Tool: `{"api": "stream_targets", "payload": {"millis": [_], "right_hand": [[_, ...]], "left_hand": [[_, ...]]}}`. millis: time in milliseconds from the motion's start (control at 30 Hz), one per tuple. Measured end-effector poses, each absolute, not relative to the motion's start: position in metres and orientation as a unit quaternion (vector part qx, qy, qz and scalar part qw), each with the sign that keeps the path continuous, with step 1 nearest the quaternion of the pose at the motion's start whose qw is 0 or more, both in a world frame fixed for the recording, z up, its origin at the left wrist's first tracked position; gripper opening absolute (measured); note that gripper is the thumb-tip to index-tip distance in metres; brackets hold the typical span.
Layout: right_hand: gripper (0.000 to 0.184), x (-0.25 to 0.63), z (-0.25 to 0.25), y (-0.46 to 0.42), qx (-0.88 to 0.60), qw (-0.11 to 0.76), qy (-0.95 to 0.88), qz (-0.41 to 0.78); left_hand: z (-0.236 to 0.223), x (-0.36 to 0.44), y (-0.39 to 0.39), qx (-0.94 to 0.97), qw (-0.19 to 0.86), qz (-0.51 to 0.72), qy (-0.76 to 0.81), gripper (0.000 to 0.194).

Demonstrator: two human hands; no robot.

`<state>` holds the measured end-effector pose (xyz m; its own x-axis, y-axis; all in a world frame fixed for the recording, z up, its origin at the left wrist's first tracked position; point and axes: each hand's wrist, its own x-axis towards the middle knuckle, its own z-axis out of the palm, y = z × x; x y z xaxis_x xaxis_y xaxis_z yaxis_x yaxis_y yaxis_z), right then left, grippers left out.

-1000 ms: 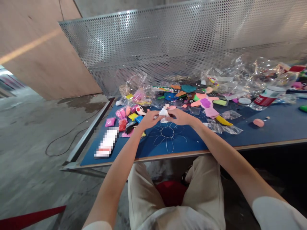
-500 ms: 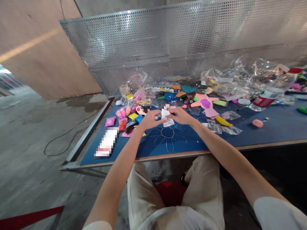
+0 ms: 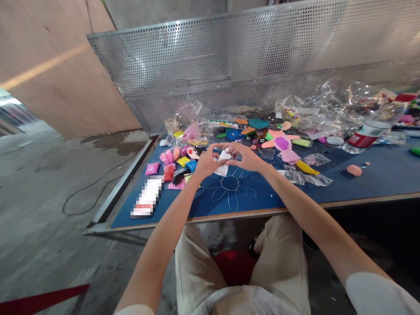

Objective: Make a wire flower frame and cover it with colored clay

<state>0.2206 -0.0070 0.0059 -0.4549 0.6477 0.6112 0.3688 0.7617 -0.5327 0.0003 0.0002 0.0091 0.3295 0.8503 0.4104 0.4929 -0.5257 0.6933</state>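
Observation:
My left hand [image 3: 205,162] and my right hand [image 3: 245,157] meet above the blue table [image 3: 361,186], fingers curled round a small white packet [image 3: 223,162] held between them. Right below the hands lies a flower shape bent from thin wire [image 3: 230,187]. Small coloured clay packets [image 3: 173,164] in pink, red, yellow and blue lie just left of my left hand. A pink and purple figure [image 3: 282,144] lies to the right of my right hand.
A perforated metal screen [image 3: 249,65] stands along the table's far edge. Crumpled clear plastic bags [image 3: 341,109] and a red-labelled bottle [image 3: 364,132] crowd the far right. A pink clay lump [image 3: 353,169] sits alone at the right. A white box [image 3: 147,197] lies near the left edge.
Both hands have turned and lifted slightly, fingers now arched over the white packet, which hangs lower between them. The view has shifted a little.

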Motion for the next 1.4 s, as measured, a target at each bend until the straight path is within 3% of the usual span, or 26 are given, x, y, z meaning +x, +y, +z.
{"api": "stream_targets", "payload": {"millis": [167,300,400,533,600,767,900,1000,1100,1233,1400], "right_hand": [[0.039,0.21,0.003,-0.006,-0.282,0.401,-0.858,0.152],[0.022,0.211,0.001,-0.004,-0.313,0.442,-0.828,0.143],[0.023,0.221,0.002,0.004,-0.346,0.512,-0.778,0.111],[0.041,0.253,0.0,0.027,-0.418,0.703,-0.575,0.025],[0.046,0.266,-0.002,0.037,-0.43,0.738,-0.519,0.029],[0.048,0.259,-0.004,0.032,-0.422,0.676,-0.596,0.098],[0.043,0.232,0.001,0.012,-0.402,0.613,-0.678,0.051],[0.043,0.218,0.001,0.003,-0.373,0.58,-0.723,0.043],[0.043,0.212,0.0,-0.004,-0.358,0.526,-0.77,0.053],[0.042,0.206,-0.001,-0.011,-0.363,0.496,-0.788,0.036],[0.041,0.199,-0.002,-0.011,-0.335,0.505,-0.795,-0.016]], "left_hand": [[0.008,0.005,-0.002,0.788,0.238,0.363,0.436,0.072],[0.011,0.006,-0.003,0.779,0.252,0.352,0.453,0.076],[0.014,0.001,-0.002,0.775,0.259,0.35,0.459,0.072],[0.015,-0.009,0.003,0.757,0.227,0.346,0.506,0.061],[0.011,-0.012,0.008,0.745,0.21,0.36,0.52,0.053],[-0.001,-0.015,0.024,0.734,0.123,0.439,0.504,0.054],[-0.005,-0.018,0.029,0.706,0.105,0.517,0.471,0.062],[-0.005,-0.013,0.025,0.692,0.187,0.541,0.44,0.049],[-0.002,-0.003,0.017,0.674,0.346,0.534,0.376,0.042],[0.005,0.01,0.007,0.618,0.517,0.483,0.343,0.058],[0.01,0.013,-0.001,0.585,0.627,0.42,0.296,0.066]]}}
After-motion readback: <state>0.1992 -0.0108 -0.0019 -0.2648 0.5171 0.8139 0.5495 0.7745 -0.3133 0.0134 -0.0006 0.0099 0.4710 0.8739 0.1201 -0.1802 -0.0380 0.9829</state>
